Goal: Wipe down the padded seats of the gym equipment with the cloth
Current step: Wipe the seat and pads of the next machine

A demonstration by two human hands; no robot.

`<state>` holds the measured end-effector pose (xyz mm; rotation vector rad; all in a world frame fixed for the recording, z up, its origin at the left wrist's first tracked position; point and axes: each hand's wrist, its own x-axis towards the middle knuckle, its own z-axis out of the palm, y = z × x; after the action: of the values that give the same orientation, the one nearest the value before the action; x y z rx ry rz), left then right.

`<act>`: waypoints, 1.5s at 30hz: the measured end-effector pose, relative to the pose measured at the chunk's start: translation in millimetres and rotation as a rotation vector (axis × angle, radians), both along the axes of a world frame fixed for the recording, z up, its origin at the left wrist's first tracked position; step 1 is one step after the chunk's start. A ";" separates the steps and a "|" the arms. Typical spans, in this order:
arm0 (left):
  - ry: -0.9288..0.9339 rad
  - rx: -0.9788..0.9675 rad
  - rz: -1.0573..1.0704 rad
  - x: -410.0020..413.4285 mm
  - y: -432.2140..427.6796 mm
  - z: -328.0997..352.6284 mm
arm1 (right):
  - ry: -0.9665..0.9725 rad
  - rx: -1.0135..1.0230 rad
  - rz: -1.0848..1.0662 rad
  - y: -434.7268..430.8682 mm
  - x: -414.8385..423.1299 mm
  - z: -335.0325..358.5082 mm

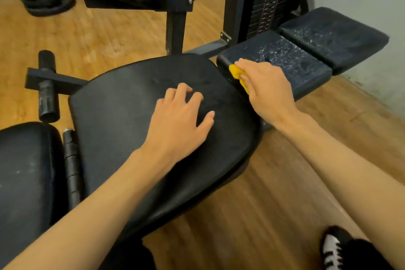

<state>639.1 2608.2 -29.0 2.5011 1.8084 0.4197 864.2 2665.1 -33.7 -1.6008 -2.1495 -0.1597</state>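
In the head view, the cloth (235, 72) is held bunched under the curled fingers of the right hand (265, 85) and pressed on the corner of the near pad (285, 59); the left hand (182, 114) is rested on the seat (131, 116), fingers loosely spread, nothing held; the seat is seen smooth and unmarked, so it is judged possibly done; the near pad is judged barely begun, white flecks covering most of it; the far pad (335, 37), likewise flecked, and the smudged left pad (24, 171) are judged left to do.
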 end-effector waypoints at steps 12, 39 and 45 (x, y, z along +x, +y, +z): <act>0.076 -0.088 0.354 92.7 61.4 -37.5 | -0.200 -0.210 0.501 48.9 58.9 -30.4; 0.115 -0.147 0.403 97.9 66.1 -36.8 | -0.307 -0.426 0.523 123.1 15.4 -7.0; 0.125 -0.158 0.393 101.5 65.1 -36.1 | -0.110 -0.335 0.502 15.2 66.4 -26.7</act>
<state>740.6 2673.3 -65.1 2.1103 2.2866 0.1211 930.7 2680.2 -60.4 -1.1738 -2.6982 0.2906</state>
